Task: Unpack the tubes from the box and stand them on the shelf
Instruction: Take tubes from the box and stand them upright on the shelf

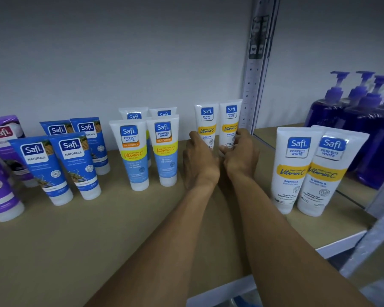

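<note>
Gripping the left tube (206, 122) low down with the left hand (200, 162), fingers (192, 135) curled over its left edge. Clasping the right tube (231, 118) the same way with the right hand (241, 156), thumbs nearly meeting between the two. Keeping both at the back right of the shelf (98, 240), just beside the grey metal upright (253, 80).

Looking alike: white bodies, a blue Safi badge over "Perfect White" near the top, then a yellow band reading "Vitamin C" and small blue print beneath.

Standing side by side, close to touching, long axis near enough vertical, flat crimped end up, printed face toward the camera. Hiding the lower ends behind the hands, so cannot tell whether resting on the board.

Flanking these on the left: white-and-blue tubes (131, 156) with orange "Oil Control" strips, two in front and two behind, cap down. Further left, blue Naturals tubes (40, 169), then purple tubes (0, 193) at the edge. Toward the right front, two larger white tubes (295, 169) with the same yellow band, cap down, touching each other. Beyond the upright, in the next bay, dark purple pump bottles (353, 116).
</note>
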